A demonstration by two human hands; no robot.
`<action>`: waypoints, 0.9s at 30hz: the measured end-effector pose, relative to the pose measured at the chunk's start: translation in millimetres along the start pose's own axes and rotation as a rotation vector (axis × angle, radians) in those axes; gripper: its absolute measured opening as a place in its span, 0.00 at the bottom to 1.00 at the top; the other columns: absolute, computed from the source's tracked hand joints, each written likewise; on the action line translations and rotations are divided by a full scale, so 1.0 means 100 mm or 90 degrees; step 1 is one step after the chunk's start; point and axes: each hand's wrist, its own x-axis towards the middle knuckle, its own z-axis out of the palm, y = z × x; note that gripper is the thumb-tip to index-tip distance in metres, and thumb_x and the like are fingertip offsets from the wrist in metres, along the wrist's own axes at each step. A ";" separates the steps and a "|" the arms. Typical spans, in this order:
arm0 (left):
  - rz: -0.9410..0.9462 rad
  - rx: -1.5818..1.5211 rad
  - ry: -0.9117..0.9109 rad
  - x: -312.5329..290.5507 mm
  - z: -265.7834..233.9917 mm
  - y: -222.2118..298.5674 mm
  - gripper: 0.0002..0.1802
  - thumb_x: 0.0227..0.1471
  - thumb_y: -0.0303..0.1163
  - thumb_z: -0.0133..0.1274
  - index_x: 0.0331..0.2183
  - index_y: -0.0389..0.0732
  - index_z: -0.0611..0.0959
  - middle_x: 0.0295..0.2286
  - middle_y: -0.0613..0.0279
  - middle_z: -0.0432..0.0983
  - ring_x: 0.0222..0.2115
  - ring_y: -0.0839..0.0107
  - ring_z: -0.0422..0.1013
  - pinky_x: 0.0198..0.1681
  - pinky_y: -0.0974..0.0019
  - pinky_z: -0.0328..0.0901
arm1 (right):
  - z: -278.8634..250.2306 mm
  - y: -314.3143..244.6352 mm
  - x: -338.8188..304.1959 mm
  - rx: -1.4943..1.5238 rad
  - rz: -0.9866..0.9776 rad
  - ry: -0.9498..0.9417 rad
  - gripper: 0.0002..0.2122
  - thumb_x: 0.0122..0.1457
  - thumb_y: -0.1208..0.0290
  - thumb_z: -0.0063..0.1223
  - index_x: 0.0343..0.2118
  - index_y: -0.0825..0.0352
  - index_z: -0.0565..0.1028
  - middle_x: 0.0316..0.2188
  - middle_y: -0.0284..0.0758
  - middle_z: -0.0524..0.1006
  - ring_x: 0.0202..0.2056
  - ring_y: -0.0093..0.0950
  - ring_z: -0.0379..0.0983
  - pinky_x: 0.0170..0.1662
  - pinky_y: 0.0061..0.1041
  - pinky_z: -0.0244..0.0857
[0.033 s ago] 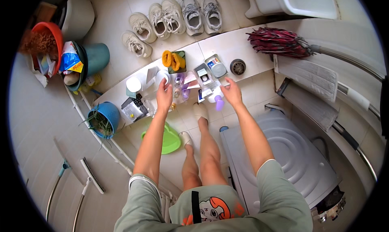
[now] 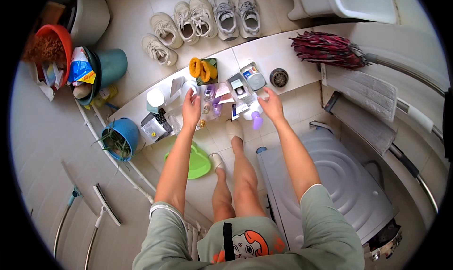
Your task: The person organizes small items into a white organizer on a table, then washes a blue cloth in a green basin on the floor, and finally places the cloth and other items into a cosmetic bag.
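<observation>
My left hand (image 2: 191,110) is held over the tiled ledge (image 2: 302,65), fingers stretched out and empty, beside a white round container (image 2: 190,87). My right hand (image 2: 271,106) is also open, thumb and fingers apart, next to a white item (image 2: 250,110) and a purple-headed piece (image 2: 256,120) at the ledge's front. Between the hands lie purple bottles (image 2: 209,91), a pink packet (image 2: 224,91) and a grey open box (image 2: 237,86) with small items. Behind them are a clear-lidded container (image 2: 255,80) and a rolled orange-yellow cloth (image 2: 203,70). A white round lid (image 2: 155,98) sits further left.
Several shoes (image 2: 200,20) stand behind the ledge. A round metal drain-like piece (image 2: 279,77) and a dark red mop head (image 2: 325,48) are to the right. A blue plant pot (image 2: 123,138), green basin (image 2: 197,164) and grey washing machine (image 2: 325,175) surround my legs.
</observation>
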 end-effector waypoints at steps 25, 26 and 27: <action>-0.099 -0.110 0.095 0.92 0.40 -0.31 0.17 0.51 0.19 0.40 0.42 0.33 0.77 0.30 0.53 0.79 0.25 0.67 0.77 0.30 0.67 0.70 | 0.49 -0.90 0.89 0.031 -0.195 -0.031 0.20 0.53 0.67 0.52 0.50 0.64 0.71 0.45 0.41 0.75 0.45 0.38 0.72 0.50 0.33 0.64; -0.106 -0.108 0.095 0.89 0.35 -0.20 0.17 0.51 0.19 0.40 0.42 0.32 0.77 0.30 0.53 0.79 0.25 0.68 0.77 0.30 0.67 0.70 | 0.45 -0.96 0.87 0.044 -0.197 -0.031 0.20 0.53 0.67 0.52 0.50 0.63 0.71 0.45 0.41 0.75 0.45 0.37 0.72 0.50 0.33 0.64; -0.112 -0.107 0.095 0.86 0.29 -0.07 0.17 0.50 0.18 0.40 0.42 0.32 0.77 0.30 0.53 0.79 0.25 0.68 0.77 0.31 0.66 0.70 | 0.41 -1.03 0.84 0.076 -0.189 -0.039 0.21 0.53 0.68 0.53 0.51 0.63 0.70 0.46 0.40 0.74 0.44 0.36 0.72 0.49 0.32 0.65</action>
